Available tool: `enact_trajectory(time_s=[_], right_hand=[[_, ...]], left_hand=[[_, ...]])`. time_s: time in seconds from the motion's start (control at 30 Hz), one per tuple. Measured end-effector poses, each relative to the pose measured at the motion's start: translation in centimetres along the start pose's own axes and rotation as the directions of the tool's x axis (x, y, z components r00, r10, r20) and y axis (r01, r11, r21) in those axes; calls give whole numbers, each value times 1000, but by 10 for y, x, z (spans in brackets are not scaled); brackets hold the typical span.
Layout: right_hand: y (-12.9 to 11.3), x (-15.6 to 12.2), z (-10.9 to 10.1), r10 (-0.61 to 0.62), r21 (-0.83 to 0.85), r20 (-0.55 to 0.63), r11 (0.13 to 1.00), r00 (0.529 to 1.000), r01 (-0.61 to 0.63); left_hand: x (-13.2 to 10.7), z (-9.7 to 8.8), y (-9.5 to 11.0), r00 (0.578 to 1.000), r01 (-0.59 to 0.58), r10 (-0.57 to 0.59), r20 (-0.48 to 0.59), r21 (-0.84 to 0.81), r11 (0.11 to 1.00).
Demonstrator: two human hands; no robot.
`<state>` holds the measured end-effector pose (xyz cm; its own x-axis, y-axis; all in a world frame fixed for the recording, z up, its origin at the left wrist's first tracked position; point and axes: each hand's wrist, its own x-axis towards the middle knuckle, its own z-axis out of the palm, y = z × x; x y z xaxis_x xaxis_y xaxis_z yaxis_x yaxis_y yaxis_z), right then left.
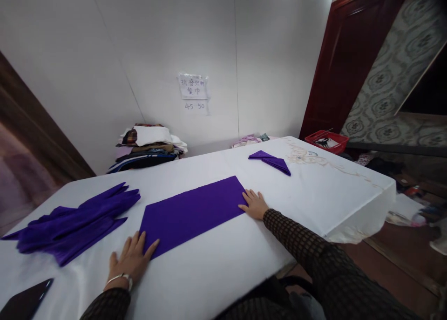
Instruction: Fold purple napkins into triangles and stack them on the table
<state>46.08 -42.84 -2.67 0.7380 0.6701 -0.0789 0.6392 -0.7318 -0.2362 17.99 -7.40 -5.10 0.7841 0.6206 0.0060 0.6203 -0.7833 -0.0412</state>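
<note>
A purple cloth napkin [195, 215], folded into a long rectangle, lies flat on the white tablecloth [195, 282] in front of me. At its near left corner, my left hand [131, 257] rests with fingers spread, the fingertips touching the cloth's edge. My right hand [254, 204] lies flat at the right end, its fingers spread over that edge. Neither hand grips anything. Farther back to the right sits a purple napkin folded into pointed shapes [270, 161]. A loose heap of purple cloths [77, 222] lies to the left of my left hand.
Stacked folded clothes [146, 147] stand against the wall behind the table. A dark flat device [26, 301] lies at the near left corner. Beyond the table's far right edge is a red basket [328, 140]. A handwritten paper sign [193, 87] hangs on the wall.
</note>
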Motion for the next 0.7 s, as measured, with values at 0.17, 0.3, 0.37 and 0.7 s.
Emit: enact_trajectory(time_s=[0.17,0.3,0.37,0.7], right_hand=[[-31,2,-14,-1,8,-55,1000,998,1],[-111,7,-5,-279,108,-60,953,958,284],[-151,10,7,-420,166,-33,892,907,420],[-60,5,14,-233,87,19,969,972,230]], left_hand=[[-5,-10,13,997,40,-42,66,30,999],[-6,-12,16,995,48,-55,86,80,996],[-6,-10,14,993,52,-62,98,99,994],[-4,-6,16,991,102,-106,77,49,994]])
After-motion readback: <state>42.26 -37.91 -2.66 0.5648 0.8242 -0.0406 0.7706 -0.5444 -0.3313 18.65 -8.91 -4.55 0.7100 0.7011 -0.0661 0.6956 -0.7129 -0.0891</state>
